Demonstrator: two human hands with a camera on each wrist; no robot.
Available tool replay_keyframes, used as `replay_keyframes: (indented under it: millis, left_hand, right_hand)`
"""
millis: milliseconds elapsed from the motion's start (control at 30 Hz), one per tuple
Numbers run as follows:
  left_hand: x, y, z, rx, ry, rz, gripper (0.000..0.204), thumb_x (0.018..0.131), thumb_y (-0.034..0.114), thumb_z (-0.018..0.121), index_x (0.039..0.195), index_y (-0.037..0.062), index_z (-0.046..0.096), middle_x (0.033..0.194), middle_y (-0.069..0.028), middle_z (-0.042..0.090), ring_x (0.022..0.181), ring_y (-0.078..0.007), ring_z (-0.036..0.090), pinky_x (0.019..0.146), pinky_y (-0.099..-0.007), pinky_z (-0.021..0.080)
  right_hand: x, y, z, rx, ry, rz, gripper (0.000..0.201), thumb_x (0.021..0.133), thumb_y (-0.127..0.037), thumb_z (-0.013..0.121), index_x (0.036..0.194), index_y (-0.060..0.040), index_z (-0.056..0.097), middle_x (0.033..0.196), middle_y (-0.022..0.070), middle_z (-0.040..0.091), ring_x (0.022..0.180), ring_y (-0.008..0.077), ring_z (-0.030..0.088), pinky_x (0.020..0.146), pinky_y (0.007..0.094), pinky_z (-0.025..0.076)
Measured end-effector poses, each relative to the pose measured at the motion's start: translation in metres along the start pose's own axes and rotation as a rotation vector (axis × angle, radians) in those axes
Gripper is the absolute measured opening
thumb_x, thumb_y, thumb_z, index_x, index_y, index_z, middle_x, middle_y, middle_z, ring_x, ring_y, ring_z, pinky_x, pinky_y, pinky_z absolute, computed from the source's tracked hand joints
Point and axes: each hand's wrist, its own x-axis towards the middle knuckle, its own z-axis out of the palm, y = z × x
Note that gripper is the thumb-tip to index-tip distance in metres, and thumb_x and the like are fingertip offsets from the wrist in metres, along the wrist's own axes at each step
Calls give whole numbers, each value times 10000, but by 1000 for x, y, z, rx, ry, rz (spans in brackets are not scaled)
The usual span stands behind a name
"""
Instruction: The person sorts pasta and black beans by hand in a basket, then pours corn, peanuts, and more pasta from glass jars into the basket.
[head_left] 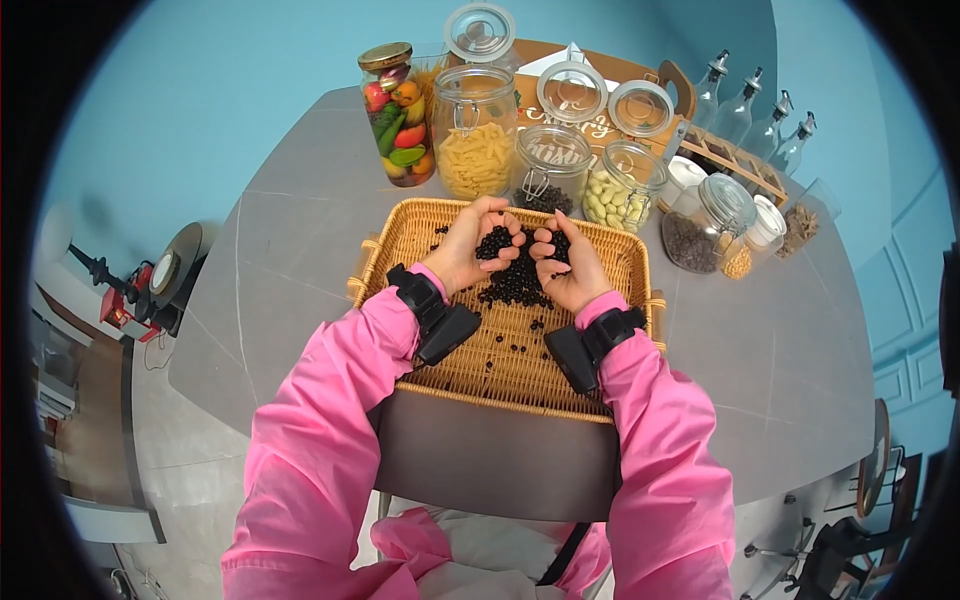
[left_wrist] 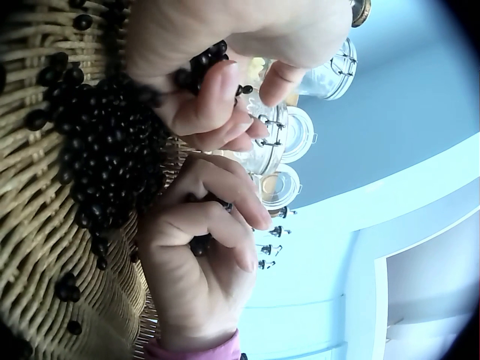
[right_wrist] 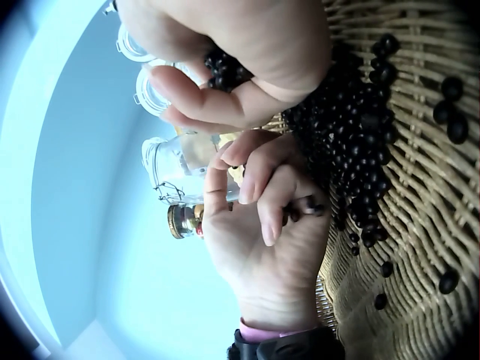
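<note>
Both hands are over a wicker basket [head_left: 470, 376], close together above a heap of black beans [head_left: 518, 285]. My left hand [head_left: 462, 250] curls its fingers round a small handful of beans, which show dark in the palm. Beside it, my right hand [head_left: 578, 275] cups more beans behind bent fingers. In the left wrist view the right hand [left_wrist: 202, 255] has its fingertips facing the left hand, with beans partly hidden in the palm. The right wrist view shows the left hand [right_wrist: 262, 225] with a few beans by its curled fingers.
Behind the basket stand a jar of colourful vegetables [head_left: 405, 130], a pasta jar [head_left: 478, 160], an open jar with dark contents [head_left: 550, 180] and a jar of pale green pieces [head_left: 618, 195]. More jars [head_left: 695, 240] and several glass bottles [head_left: 735, 115] are at the right on the grey table [head_left: 290, 230].
</note>
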Motion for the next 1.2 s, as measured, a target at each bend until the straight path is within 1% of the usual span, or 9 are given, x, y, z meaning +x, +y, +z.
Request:
replay_keyframes:
  millis: [167,333,567,667,733,767,833,1033,1200]
  left_hand:
    - [5,-2,-9,41,0,0,307,939,289,442,729,65,466,687,-32,468,490,-110,396,327,-202,249]
    - [0,-2,2,-34,42,1,235,936,208,466,737,83,457,647,1,440,446,-62,351,315,-187,224]
    - [4,-3,-1,-73,76,-2,318,959,307,477,702,131,415,578,30,379,404,-53,302,303,-190,199]
    - [1,-3,0,-20,52,57,393,960,384,468,660,154,361,523,55,301,372,-56,252,304,-199,184]
    - [-2,-2,4,28,117,94,427,959,403,463,634,161,329,493,65,240,359,-59,221,308,-209,171]
    - [-3,-2,4,32,118,95,427,959,403,463,634,161,329,493,65,240,359,-59,221,308,-209,171]
    - [-5,-1,4,55,121,129,426,963,402,452,639,158,323,499,53,256,370,-72,235,326,-232,171]
    - [-7,4,16,127,166,246,437,961,403,452,627,153,321,483,44,248,356,-79,224,318,-239,159]
    - [-3,37,67,166,190,437,432,968,389,434,623,159,312,481,50,216,370,-83,192,325,-242,139]
  right_hand:
    - [1,0,-1,-63,10,-26,201,962,-282,477,858,-111,462,764,14,498,610,86,470,394,163,326]
    - [2,1,3,-38,120,-81,204,959,-267,487,842,-101,476,817,42,549,652,127,524,494,164,452]
    - [5,3,0,-3,116,-146,201,959,-258,492,828,-106,479,785,37,524,670,132,521,531,173,478]
    - [6,0,-5,32,51,-84,208,966,-264,480,830,-106,465,764,32,504,671,120,506,486,168,433]
    - [3,-1,-3,-11,14,-89,226,970,-285,469,827,-112,444,729,16,466,591,97,448,409,176,343]
    - [4,-1,-5,-8,10,-90,226,970,-285,469,827,-112,444,729,16,466,591,97,448,409,176,343]
    - [7,-2,-13,-51,-46,-65,251,974,-316,454,821,-119,427,692,1,424,513,82,363,358,194,247]
    - [8,4,-9,-144,80,-190,314,971,-366,445,774,-125,405,604,-18,343,446,76,287,341,215,189]
    - [10,7,-11,-181,149,-273,356,975,-372,426,725,-125,367,548,-26,293,399,77,237,338,226,182]
